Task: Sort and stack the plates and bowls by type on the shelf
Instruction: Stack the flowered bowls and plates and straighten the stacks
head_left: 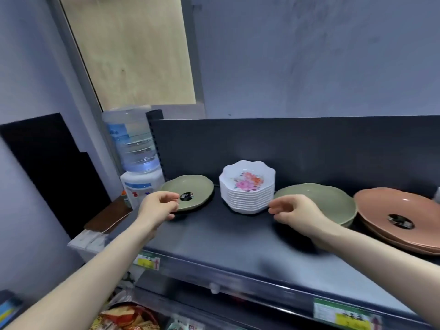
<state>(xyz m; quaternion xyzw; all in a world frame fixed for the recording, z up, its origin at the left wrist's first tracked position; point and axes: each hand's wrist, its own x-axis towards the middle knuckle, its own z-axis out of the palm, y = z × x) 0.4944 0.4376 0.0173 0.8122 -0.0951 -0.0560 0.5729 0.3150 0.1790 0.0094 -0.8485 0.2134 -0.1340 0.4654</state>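
Nearest, both forearms stretched forward over dark shelf [226, 236]. Left hand [158, 207]: fingers curled loosely at near rim of small green plate [192, 188]; pinching it or merely beside it, cannot tell. Right hand [295, 216]: fingers loosely curled, holding nothing, tips just beside base of white floral bowl stack [247, 198], in front of green bowl [331, 203]. Farther right, stacked pink plates [385, 206]. Beyond left end, water dispenser [139, 163].

green plate [192, 189] left, white floral bowl stack [247, 201] centre, green bowl [329, 206], pink plates [381, 206] right
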